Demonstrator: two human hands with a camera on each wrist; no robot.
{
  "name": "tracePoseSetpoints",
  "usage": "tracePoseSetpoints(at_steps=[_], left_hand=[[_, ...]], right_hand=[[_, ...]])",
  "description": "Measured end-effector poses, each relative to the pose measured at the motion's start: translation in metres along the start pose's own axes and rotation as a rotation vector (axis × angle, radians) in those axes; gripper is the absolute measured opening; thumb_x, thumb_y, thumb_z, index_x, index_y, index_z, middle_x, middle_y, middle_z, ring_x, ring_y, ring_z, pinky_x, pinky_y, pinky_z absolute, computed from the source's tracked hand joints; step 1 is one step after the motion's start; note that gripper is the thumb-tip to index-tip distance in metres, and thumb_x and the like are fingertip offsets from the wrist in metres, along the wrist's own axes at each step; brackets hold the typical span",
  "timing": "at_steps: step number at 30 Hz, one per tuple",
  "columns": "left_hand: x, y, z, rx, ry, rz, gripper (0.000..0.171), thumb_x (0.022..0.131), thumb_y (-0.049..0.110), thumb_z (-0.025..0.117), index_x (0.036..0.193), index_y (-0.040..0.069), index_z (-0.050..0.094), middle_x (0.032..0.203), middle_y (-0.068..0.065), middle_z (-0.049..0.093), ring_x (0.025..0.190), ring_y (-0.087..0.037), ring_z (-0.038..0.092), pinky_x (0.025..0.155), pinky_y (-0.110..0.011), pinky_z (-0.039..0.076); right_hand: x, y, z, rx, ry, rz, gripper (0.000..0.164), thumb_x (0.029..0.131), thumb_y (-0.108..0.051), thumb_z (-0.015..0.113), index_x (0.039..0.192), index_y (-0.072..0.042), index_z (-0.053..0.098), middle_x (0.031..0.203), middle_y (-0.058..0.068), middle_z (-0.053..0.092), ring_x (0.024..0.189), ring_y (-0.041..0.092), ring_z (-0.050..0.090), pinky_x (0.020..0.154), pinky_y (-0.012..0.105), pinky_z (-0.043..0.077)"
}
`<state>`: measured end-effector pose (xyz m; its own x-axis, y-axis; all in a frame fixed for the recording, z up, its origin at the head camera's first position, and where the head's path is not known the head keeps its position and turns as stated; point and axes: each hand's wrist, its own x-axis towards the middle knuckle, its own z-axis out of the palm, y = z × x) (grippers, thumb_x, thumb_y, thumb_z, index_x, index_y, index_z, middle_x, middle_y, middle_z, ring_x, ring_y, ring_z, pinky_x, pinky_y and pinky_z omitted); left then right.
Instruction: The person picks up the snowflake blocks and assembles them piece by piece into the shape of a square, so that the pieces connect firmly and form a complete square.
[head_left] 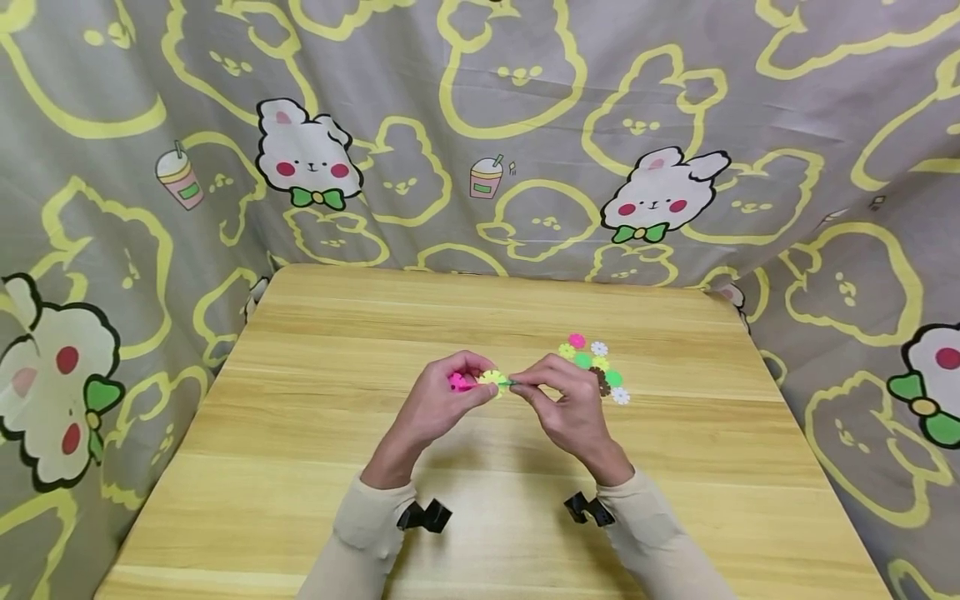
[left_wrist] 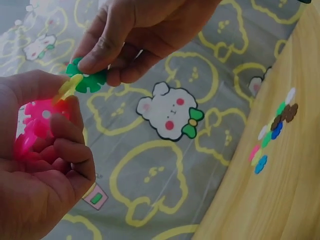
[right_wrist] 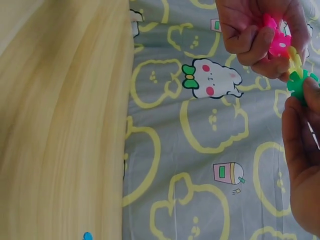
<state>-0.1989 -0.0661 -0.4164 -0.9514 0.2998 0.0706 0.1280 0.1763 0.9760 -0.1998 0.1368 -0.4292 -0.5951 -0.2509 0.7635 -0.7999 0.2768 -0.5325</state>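
Note:
My left hand (head_left: 435,400) grips joined plastic snowflake discs: a yellow disc (head_left: 492,378) pinched near the fingertips, and pink discs (left_wrist: 45,112) lying inside the curled fingers. From the other side, my right hand (head_left: 576,410) pinches a green snowflake disc (left_wrist: 92,83) between thumb and index finger. The green disc's notched edge meets the yellow one at an angle, overlapping it in the wrist views. Both hands are raised over the middle of the table, fingertips nearly together. Part of the pink discs is hidden by the left fingers.
Loose snowflake discs in pink, white, yellow, green and brown lie in a cluster on the wooden table (head_left: 300,433), beyond and right of my right hand; a white disc (head_left: 620,396) is at its near end. Blue discs also show in the left wrist view. A patterned curtain (head_left: 420,100) surrounds the table.

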Motion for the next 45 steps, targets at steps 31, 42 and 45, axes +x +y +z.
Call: tracePoseSetpoints(at_steps=[31, 42, 45], left_hand=[[0.0, -0.002, 0.003, -0.025, -0.008, 0.02, 0.021, 0.084, 0.015, 0.074, 0.104, 0.01, 0.069, 0.089, -0.006, 0.057, 0.067, -0.011, 0.051, 0.057, -0.019, 0.042], [-0.001, -0.001, 0.002, -0.027, 0.008, 0.021, 0.021, 0.084, 0.015, 0.074, 0.104, 0.011, 0.069, 0.089, -0.005, 0.057, 0.068, -0.011, 0.051, 0.057, -0.019, 0.042], [-0.001, -0.001, 0.003, -0.027, 0.002, 0.022, 0.022, 0.084, 0.015, 0.074, 0.105, 0.011, 0.069, 0.089, -0.005, 0.057, 0.068, -0.011, 0.052, 0.058, -0.019, 0.043]], right_hand=[[-0.047, 0.08, -0.052, -0.503, -0.365, 0.691, 0.021, 0.086, -0.012, 0.069, 0.107, -0.008, 0.072, 0.099, 0.009, 0.068, 0.085, 0.021, 0.065, 0.075, 0.039, 0.054], [-0.077, 0.097, -0.066, -0.693, -0.53, 0.938, 0.03, 0.085, -0.029, 0.073, 0.11, -0.012, 0.07, 0.097, 0.011, 0.063, 0.084, 0.024, 0.058, 0.067, 0.041, 0.049], [-0.079, 0.097, -0.067, -0.708, -0.525, 0.944, 0.03, 0.085, -0.028, 0.074, 0.11, -0.011, 0.07, 0.096, 0.012, 0.062, 0.082, 0.024, 0.058, 0.065, 0.04, 0.049]])
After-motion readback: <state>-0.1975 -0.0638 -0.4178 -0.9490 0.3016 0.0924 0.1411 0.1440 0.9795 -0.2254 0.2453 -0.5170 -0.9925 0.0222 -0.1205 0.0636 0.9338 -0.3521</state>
